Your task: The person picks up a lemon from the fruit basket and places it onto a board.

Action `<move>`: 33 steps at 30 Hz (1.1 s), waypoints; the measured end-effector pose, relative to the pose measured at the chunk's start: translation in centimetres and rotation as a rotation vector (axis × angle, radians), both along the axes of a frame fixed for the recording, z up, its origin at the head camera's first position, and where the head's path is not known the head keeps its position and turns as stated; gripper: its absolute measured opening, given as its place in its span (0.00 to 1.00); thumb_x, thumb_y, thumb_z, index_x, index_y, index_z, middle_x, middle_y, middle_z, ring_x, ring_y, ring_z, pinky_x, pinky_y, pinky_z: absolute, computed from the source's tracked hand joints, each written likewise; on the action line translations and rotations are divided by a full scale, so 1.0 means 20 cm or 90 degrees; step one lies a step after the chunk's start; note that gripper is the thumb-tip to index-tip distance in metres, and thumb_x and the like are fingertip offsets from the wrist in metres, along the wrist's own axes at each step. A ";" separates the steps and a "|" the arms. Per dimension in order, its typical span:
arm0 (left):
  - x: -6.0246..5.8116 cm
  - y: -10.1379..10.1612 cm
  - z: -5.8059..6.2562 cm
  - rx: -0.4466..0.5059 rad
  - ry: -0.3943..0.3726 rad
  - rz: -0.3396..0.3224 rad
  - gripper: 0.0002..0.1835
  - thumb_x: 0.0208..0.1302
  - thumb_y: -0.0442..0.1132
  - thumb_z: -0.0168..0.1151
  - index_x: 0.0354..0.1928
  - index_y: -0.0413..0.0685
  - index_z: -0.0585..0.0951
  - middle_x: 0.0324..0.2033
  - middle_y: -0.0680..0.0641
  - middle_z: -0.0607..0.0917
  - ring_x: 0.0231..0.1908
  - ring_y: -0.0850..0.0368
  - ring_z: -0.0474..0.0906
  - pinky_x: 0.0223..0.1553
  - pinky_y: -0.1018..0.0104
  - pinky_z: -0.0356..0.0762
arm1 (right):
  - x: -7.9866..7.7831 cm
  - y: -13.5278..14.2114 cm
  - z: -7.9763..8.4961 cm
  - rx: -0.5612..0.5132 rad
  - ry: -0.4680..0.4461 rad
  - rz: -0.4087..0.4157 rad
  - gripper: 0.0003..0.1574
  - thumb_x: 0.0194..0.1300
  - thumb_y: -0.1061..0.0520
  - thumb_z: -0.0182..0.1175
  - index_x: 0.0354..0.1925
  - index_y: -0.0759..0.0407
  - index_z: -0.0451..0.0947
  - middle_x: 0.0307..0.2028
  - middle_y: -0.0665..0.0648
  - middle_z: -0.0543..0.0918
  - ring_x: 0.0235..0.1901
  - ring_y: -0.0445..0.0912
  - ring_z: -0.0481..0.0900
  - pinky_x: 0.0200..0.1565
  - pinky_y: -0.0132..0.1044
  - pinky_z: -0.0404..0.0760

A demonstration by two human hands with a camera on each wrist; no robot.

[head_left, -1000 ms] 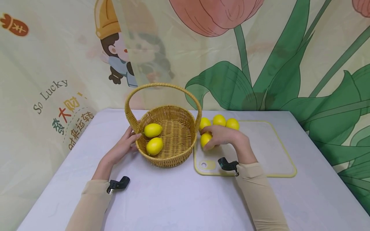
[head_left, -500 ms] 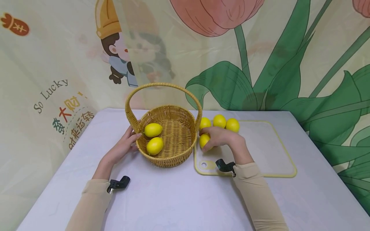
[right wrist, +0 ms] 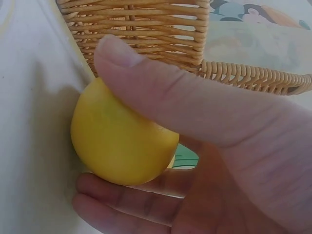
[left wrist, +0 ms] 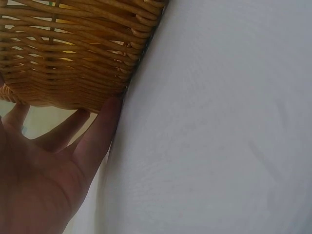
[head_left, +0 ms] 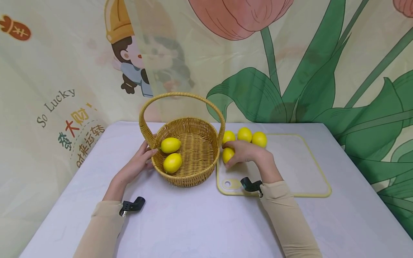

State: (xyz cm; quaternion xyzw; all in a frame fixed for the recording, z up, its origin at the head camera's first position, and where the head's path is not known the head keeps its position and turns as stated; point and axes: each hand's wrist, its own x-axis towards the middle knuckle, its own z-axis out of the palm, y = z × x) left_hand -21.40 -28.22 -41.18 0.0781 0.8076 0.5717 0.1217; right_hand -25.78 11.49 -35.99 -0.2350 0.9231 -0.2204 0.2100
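Observation:
In the head view, my right hand (head_left: 246, 152) holds a yellow lemon (head_left: 228, 155) over the left part of a white cutting board (head_left: 290, 168). The right wrist view shows my thumb across the top of this lemon (right wrist: 122, 139) and fingers curled beneath it. A round wicker basket (head_left: 198, 154) with a tall handle stands just left of the board. Two lemons (head_left: 172, 163) lie inside it, on its left side. My left hand (head_left: 137, 163) rests against the basket's left wall. Its fingers reach out straight to the weave (left wrist: 73, 58) in the left wrist view.
Several more lemons (head_left: 245, 134) sit along the board's back left edge, beyond my right hand. A white cloth (head_left: 193, 218) covers the table, and a printed curtain (head_left: 200, 53) hangs right behind it. The basket's handle (head_left: 182, 94) arches high over its opening.
My right hand has shifted slightly left toward the basket, the lemon with it, then stayed about still. The left hand and basket have not moved.

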 end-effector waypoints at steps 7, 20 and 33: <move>0.00 0.00 0.00 0.000 0.002 -0.001 0.36 0.77 0.57 0.45 0.78 0.76 0.40 0.79 0.41 0.49 0.70 0.36 0.64 0.58 0.55 0.80 | 0.00 0.00 0.00 0.002 -0.003 -0.002 0.46 0.51 0.48 0.76 0.67 0.50 0.71 0.60 0.55 0.78 0.56 0.52 0.73 0.64 0.52 0.71; 0.00 0.01 0.01 0.020 0.001 0.001 0.35 0.77 0.56 0.45 0.78 0.75 0.41 0.78 0.40 0.51 0.69 0.35 0.65 0.54 0.59 0.82 | 0.03 0.01 0.04 0.009 -0.027 -0.026 0.50 0.53 0.47 0.74 0.71 0.49 0.67 0.63 0.56 0.76 0.59 0.53 0.72 0.66 0.55 0.69; 0.00 0.00 0.00 0.015 0.000 0.001 0.35 0.77 0.57 0.45 0.78 0.74 0.41 0.78 0.41 0.51 0.69 0.35 0.64 0.56 0.54 0.81 | 0.05 0.05 0.10 0.003 -0.059 -0.044 0.51 0.54 0.47 0.71 0.73 0.48 0.63 0.63 0.63 0.75 0.62 0.58 0.72 0.62 0.58 0.72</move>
